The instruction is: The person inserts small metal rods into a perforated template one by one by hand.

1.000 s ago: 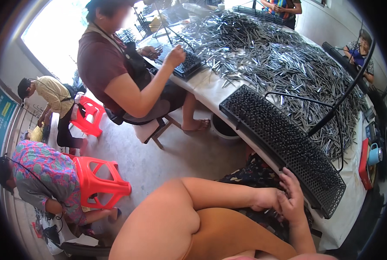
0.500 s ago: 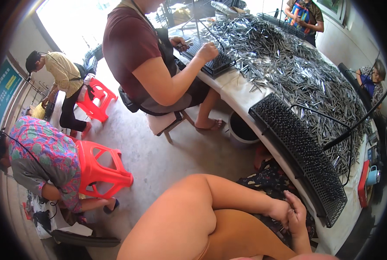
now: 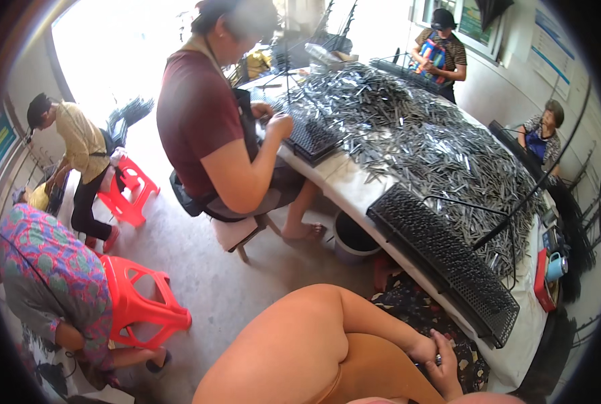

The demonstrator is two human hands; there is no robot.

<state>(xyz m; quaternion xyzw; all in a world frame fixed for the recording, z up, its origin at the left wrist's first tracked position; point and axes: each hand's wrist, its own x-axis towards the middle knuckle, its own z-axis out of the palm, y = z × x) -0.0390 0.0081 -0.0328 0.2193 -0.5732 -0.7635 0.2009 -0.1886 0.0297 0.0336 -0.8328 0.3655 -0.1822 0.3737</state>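
Observation:
My two hands meet low on the right, over a dark flowered cloth [image 3: 411, 303]. My left hand [image 3: 421, 349] is closed, with most of its fingers hidden against the other hand. The fingers of my right hand [image 3: 446, 370] are curled, and a small shiny metal piece [image 3: 438, 359] shows between the hands; its exact kind is too small to tell. Nearest to them, a long black perforated tray [image 3: 479, 303] rests tilted along the table's near edge, its holes set with many dark bits. Behind it lies a big heap of thin grey metal strips [image 3: 442, 161].
A person in a dark red shirt [image 3: 199, 114] works at a second black tray [image 3: 310, 138]. A bucket [image 3: 354, 237] stands under the table. Red stools [image 3: 142, 303] and two bent-over people are at left. A blue mug [image 3: 556, 267] and red box [image 3: 541, 281] sit at right.
My view has shifted, so the tray and heap sit further left. My right hand's fingers, stretched up before, are now more curled, and a shiny piece shows between my hands.

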